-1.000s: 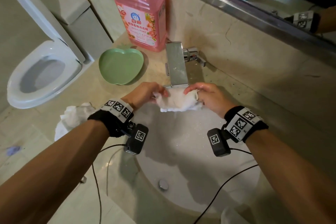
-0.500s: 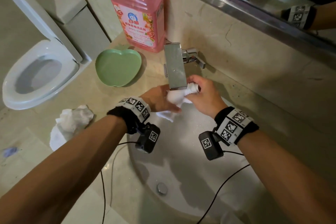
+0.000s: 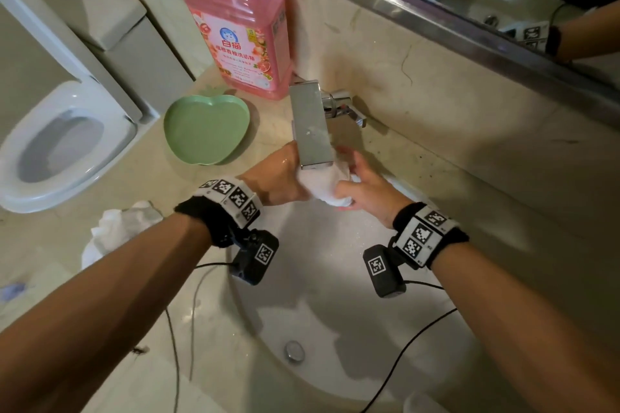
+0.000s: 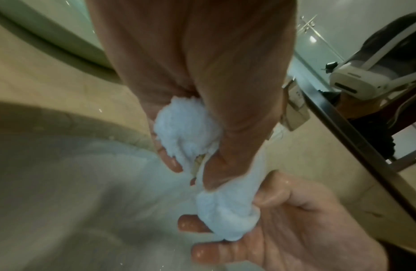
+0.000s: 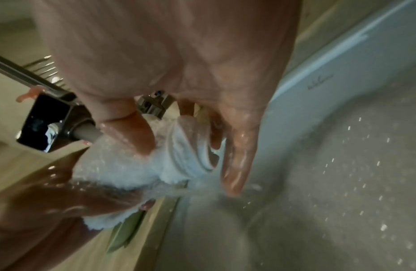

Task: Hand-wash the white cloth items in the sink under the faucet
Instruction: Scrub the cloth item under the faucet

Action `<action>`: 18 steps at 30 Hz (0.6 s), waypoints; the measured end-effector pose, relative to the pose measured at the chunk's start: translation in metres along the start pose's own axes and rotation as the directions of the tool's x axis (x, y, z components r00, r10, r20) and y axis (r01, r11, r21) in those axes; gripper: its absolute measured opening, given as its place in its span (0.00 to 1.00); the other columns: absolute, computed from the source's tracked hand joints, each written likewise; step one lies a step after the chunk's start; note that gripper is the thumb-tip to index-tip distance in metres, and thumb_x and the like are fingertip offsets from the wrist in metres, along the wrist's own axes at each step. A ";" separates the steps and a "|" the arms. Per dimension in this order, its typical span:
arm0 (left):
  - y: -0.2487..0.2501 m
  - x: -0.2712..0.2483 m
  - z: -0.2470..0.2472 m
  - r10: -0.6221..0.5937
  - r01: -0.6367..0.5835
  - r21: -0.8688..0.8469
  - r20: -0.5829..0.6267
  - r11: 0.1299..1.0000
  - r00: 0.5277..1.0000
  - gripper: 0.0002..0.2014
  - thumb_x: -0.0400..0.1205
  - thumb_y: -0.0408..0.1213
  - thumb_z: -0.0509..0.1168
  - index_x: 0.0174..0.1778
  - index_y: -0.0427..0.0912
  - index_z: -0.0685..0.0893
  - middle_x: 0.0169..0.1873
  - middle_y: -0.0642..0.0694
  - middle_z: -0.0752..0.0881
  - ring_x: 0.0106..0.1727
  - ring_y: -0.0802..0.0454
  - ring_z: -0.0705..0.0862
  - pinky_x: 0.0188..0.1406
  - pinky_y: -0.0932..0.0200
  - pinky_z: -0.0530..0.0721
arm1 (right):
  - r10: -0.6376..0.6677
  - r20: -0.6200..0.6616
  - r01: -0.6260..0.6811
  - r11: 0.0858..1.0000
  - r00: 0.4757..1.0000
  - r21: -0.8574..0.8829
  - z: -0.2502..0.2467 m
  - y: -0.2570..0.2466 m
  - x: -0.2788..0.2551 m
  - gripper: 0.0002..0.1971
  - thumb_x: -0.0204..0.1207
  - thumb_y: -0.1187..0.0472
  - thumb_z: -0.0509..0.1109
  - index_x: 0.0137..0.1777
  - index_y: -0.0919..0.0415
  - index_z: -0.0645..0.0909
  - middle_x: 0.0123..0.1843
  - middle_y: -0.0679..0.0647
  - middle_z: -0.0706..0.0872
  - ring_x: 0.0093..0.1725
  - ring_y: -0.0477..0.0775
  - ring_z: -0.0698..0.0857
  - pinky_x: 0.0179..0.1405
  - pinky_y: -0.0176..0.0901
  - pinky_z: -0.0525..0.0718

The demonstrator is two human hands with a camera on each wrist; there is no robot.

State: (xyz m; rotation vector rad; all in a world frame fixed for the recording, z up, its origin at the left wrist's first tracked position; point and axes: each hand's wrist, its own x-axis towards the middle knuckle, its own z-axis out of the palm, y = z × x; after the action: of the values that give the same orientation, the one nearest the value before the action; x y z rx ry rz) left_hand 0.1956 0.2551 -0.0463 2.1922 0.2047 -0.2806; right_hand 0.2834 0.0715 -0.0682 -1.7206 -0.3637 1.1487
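Two hands on one white cloth (image 3: pixel 327 183), directly under faucet (image 3: pixel 310 124) spout, above sink (image 3: pixel 335 312). Left hand (image 3: pixel 278 179) fingers curled round bunched end; right hand (image 3: pixel 365 189) fingers wrapped round other end. Cloth wet, water running off. Second crumpled white cloth (image 3: pixel 117 228) on tabletop (image 3: pixel 67 245), left of sink.

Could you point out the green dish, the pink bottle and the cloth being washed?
green dish (image 3: pixel 206 129): head view, middle of its inside.
pink bottle (image 3: pixel 240 43): head view, on its label.
cloth (image 3: pixel 323 186): head view, bunched part between the hands.
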 end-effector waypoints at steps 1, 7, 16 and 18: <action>0.000 -0.006 -0.004 0.033 -0.033 -0.023 0.024 0.999 0.999 0.37 0.67 0.36 0.78 0.74 0.44 0.74 0.64 0.51 0.82 0.64 0.55 0.82 0.62 0.64 0.79 | 0.022 0.054 -0.025 0.998 0.998 0.065 0.006 0.001 0.004 0.37 0.70 0.65 0.70 0.77 0.36 0.67 0.74 0.51 0.76 0.67 0.61 0.82 0.54 0.62 0.90; -0.016 -0.036 -0.020 -0.179 0.170 0.227 0.017 0.959 0.984 0.42 0.71 0.51 0.78 0.78 0.46 0.65 0.65 0.45 0.74 0.63 0.47 0.77 0.61 0.54 0.77 | -0.071 -0.037 0.070 0.997 0.997 -0.022 0.032 -0.011 0.022 0.21 0.68 0.75 0.75 0.54 0.49 0.86 0.45 0.46 0.91 0.39 0.52 0.89 0.34 0.47 0.89; -0.014 -0.031 -0.004 -0.353 0.304 0.290 0.134 0.908 0.926 0.25 0.77 0.59 0.70 0.64 0.50 0.77 0.62 0.47 0.83 0.55 0.48 0.80 0.52 0.56 0.74 | -0.290 -0.082 0.219 0.855 0.954 -0.470 0.020 -0.018 0.015 0.23 0.70 0.71 0.72 0.66 0.57 0.84 0.59 0.56 0.87 0.59 0.56 0.86 0.59 0.52 0.86; -0.012 -0.024 0.007 -0.341 0.313 0.292 0.050 0.904 0.939 0.26 0.77 0.56 0.71 0.67 0.46 0.77 0.62 0.45 0.84 0.57 0.45 0.82 0.55 0.55 0.78 | -0.296 -0.054 0.248 0.874 0.954 -0.419 0.012 -0.015 0.009 0.25 0.70 0.71 0.73 0.67 0.52 0.82 0.61 0.54 0.86 0.58 0.54 0.86 0.58 0.50 0.87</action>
State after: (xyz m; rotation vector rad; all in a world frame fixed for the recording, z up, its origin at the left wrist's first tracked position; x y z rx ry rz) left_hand 0.1686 0.2559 -0.0531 2.4101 0.5082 -0.6411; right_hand 0.2821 0.0907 -0.0611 -2.0078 -0.7938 0.7959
